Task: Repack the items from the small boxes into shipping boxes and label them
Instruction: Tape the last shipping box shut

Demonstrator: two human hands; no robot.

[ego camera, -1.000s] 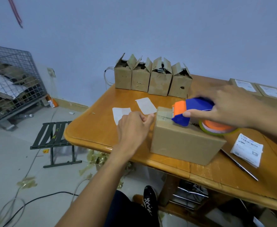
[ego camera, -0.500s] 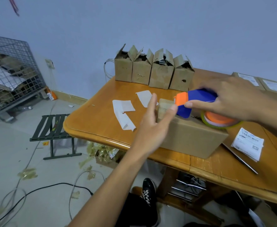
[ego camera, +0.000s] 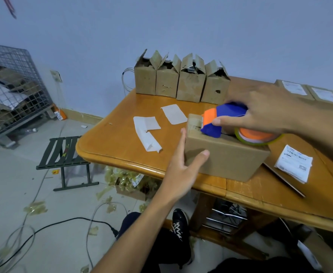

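Observation:
A closed brown shipping box (ego camera: 232, 160) lies near the front edge of the orange wooden table (ego camera: 122, 146). My right hand (ego camera: 264, 109) grips a blue and orange tape dispenser (ego camera: 226, 119) that rests on the box's top, at its left end. My left hand (ego camera: 183, 164) is spread, with the thumb on the box's front face and the fingers along its left end. Several small open boxes (ego camera: 181, 81) stand in a row at the table's back edge. A printed shipping label (ego camera: 293, 164) lies to the right of the box.
White backing papers (ego camera: 147, 131) lie on the table left of the box. Labelled boxes (ego camera: 309, 93) sit at the far right. A metal strip (ego camera: 283, 180) lies by the label. On the floor are a folding stool (ego camera: 67, 154), a wire cage (ego camera: 9, 91), cables and tape scraps.
My left hand left the box's left end as a fist, opened, and now braces the box's corner. The tape dispenser stayed on top in my right hand.

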